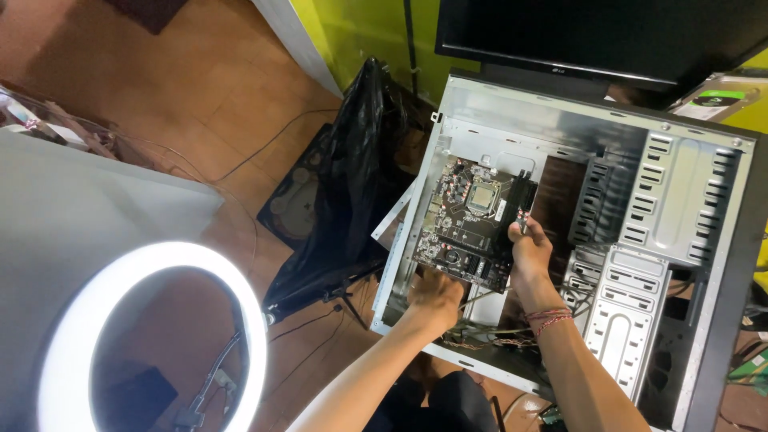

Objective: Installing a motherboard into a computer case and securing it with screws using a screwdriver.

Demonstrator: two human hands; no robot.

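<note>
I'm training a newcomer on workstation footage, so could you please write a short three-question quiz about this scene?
1. True or false: the motherboard lies flat and fully seated in the computer case.
2. Which hand grips the board's edge nearer the drive bays: A) left hand, B) right hand?
3. What glowing thing stands at lower left?

Key
1. False: it is held tilted above the case floor by both hands.
2. B; the left hand holds the lower edge.
3. A ring light, lit white.
</note>
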